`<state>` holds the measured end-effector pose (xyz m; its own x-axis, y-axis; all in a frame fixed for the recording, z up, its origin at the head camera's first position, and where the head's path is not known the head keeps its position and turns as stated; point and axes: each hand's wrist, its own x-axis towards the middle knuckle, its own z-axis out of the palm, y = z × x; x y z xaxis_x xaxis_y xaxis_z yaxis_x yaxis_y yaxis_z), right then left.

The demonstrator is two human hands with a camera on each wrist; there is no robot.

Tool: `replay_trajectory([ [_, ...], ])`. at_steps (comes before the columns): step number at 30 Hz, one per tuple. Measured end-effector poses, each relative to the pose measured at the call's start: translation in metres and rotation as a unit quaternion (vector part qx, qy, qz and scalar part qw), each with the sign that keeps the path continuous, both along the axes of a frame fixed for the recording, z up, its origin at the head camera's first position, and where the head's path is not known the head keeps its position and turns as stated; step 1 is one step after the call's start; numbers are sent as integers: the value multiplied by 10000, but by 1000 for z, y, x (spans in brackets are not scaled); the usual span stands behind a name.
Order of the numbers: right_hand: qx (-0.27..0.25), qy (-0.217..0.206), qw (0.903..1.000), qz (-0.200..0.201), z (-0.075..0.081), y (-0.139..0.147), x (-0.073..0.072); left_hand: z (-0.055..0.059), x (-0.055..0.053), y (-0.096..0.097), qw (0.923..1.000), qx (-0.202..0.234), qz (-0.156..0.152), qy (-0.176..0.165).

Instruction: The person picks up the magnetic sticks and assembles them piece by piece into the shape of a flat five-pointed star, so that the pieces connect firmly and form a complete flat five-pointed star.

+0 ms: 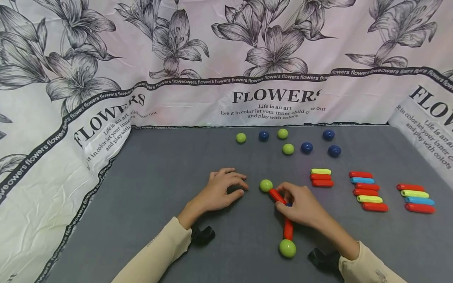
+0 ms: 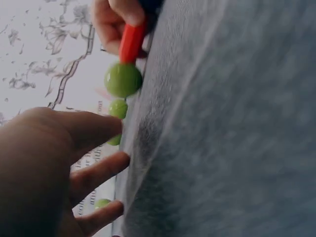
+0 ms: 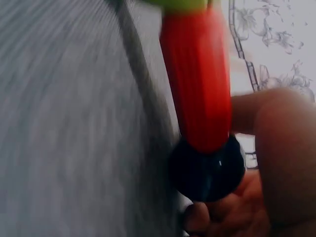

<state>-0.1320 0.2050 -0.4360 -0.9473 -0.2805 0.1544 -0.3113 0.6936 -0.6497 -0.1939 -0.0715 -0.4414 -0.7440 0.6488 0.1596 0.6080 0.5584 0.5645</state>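
My right hand point(image 1: 301, 204) pinches a red stick point(image 1: 277, 195) near its lower end. One green ball point(image 1: 266, 185) sits on that stick's far end, and a dark blue ball point(image 3: 207, 170) meets its other end, mostly covered by the hand in the head view. From beneath the hand a second red stick point(image 1: 288, 228) runs toward me to a large green ball point(image 1: 288, 248). My left hand point(image 1: 224, 189) hovers or rests left of the chain, fingers loosely extended and holding nothing. In the left wrist view its fingers point toward the green ball point(image 2: 123, 80), apart from it.
Loose green balls point(image 1: 288, 149) and blue balls point(image 1: 306, 147) lie at the back of the grey table point(image 1: 159, 157). On the right are three groups of sticks: a small stack point(image 1: 321, 177), a longer one point(image 1: 368, 192) and another point(image 1: 417, 199). A flower-printed cloth point(image 1: 198, 102) hangs behind.
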Motion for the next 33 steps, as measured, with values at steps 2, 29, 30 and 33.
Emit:
replay_trajectory([
  [2,79,-144,9999,50,3,4,3,5,-2,4,10000,18,21,-18],
  [29,-641,-64,9835,1691,-12,26,-9,37,-68,107,9970,-15,-731,260],
  [30,-656,-91,9817,1787,-12,26,-10,37,-71,109,9965,-25,-787,262],
  [33,-695,-8,9753,2095,-10,27,-10,38,-78,118,9948,-41,-993,226],
])
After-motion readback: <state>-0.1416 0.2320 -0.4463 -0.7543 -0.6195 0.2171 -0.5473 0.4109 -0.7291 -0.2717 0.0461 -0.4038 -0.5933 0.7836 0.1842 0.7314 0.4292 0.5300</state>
